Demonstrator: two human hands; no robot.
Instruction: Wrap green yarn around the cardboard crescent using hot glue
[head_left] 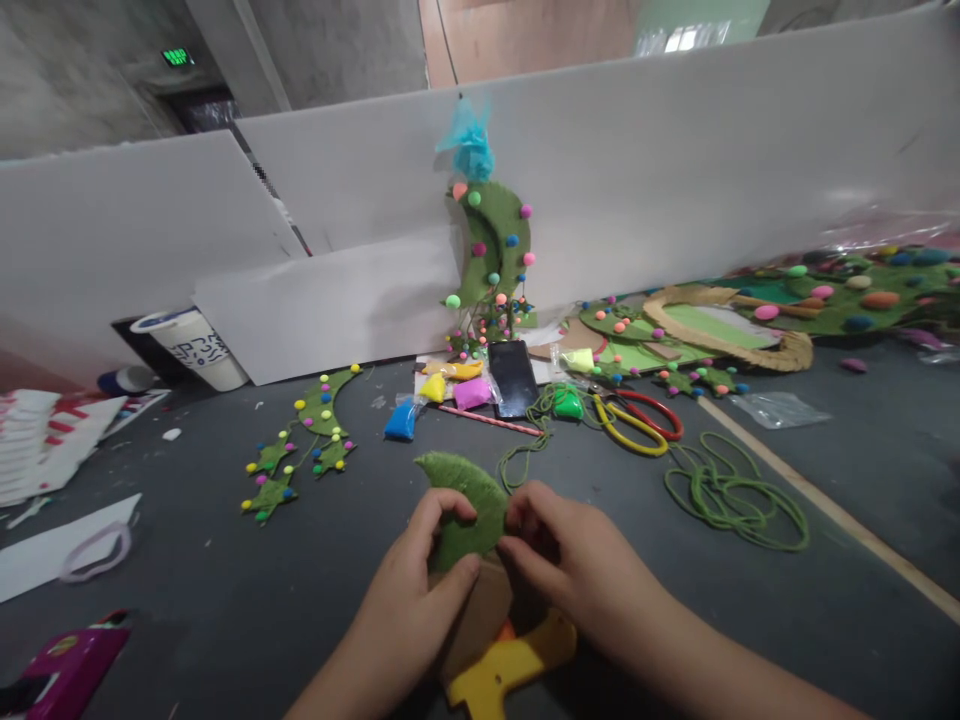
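A cardboard crescent (478,612), its upper part wrapped in green yarn, is gripped by my left hand (427,575) between thumb and fingers. My right hand (559,540) pinches at the crescent's right edge, where a strand of green yarn (516,468) runs in from the table; the exact spot under the fingertips is hidden. Just below both hands lies a yellow tool shaped like a glue gun (517,660), partly cut off by the frame. Beyond the crescent sit a black phone (513,378) and small bags of blue (401,420), yellow and purple clay.
Scissors with red and yellow handles (637,425) and a loose coil of green yarn (731,500) lie to the right. Decorated green stars (270,495) are on the left, near a white cup (195,350). A finished crescent (517,235) hangs before the white partition (360,170).
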